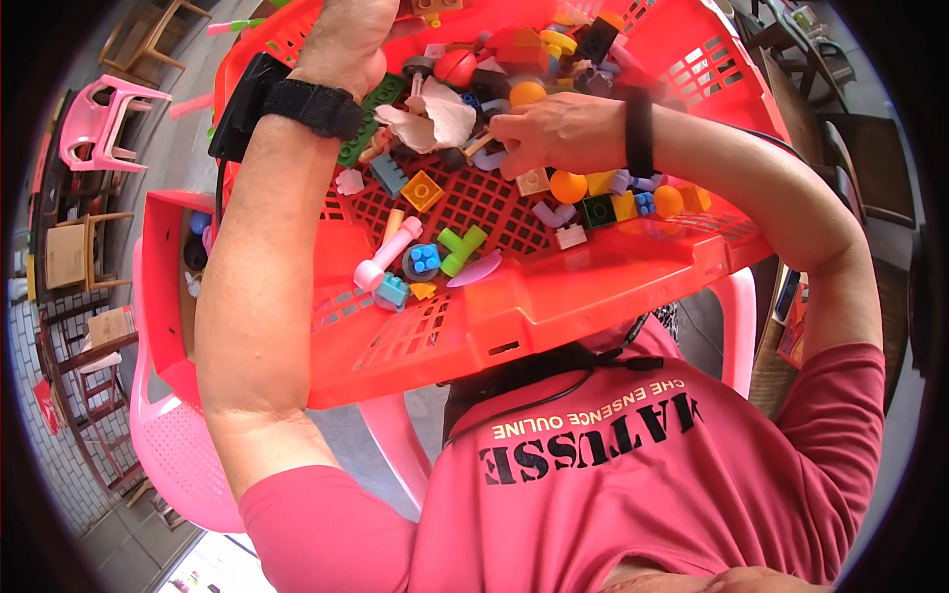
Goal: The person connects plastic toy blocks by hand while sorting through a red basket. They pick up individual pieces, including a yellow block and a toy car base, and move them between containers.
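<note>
A red plastic basket (pixel 593 296) with lattice sides and floor holds a mixed heap of toys. Among them, my right hand (pixel 563 136) reaches in with its fingers curled; what they close on, if anything, is hidden. Near its fingertips lie a torn white piece (pixel 435 117), an orange ball (pixel 527 94) and a pale block (pixel 533 182). My left hand (pixel 351 44) is at the far left of the basket, cut off by the upper edge, its fingers mostly out of sight. Beside that wrist is a long green block (pixel 374 119). Closer to me are a pink hammer-shaped toy (pixel 388 255) and a green pipe piece (pixel 461 249).
Left of the basket, a red box (pixel 163 287) stands by a pink plastic chair (pixel 183 455). A small pink chair (pixel 109 124) is farther left, near wooden chairs (pixel 74 255). Dark wooden furniture (pixel 870 163) lines the right side. The basket's near rim is close to my body.
</note>
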`<act>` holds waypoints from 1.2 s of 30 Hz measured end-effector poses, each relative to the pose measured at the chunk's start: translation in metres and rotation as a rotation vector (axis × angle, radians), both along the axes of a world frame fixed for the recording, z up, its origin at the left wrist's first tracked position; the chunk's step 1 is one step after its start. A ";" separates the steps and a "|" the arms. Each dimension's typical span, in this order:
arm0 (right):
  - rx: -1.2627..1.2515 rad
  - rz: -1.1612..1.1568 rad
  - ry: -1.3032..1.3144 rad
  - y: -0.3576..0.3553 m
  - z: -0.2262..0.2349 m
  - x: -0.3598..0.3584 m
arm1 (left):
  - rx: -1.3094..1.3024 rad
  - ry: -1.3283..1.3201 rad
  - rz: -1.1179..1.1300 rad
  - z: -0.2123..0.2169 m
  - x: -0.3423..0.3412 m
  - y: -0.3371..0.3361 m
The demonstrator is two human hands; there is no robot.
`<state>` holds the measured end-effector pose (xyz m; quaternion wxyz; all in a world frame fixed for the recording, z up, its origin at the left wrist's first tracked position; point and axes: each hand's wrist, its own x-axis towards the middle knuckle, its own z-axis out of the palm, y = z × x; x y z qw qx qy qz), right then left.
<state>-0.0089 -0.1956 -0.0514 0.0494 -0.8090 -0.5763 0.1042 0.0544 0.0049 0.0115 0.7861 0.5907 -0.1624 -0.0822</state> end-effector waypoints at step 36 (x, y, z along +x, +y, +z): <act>1.138 -0.599 0.405 -0.047 0.112 0.056 | 0.016 0.398 -0.386 0.000 -0.001 0.008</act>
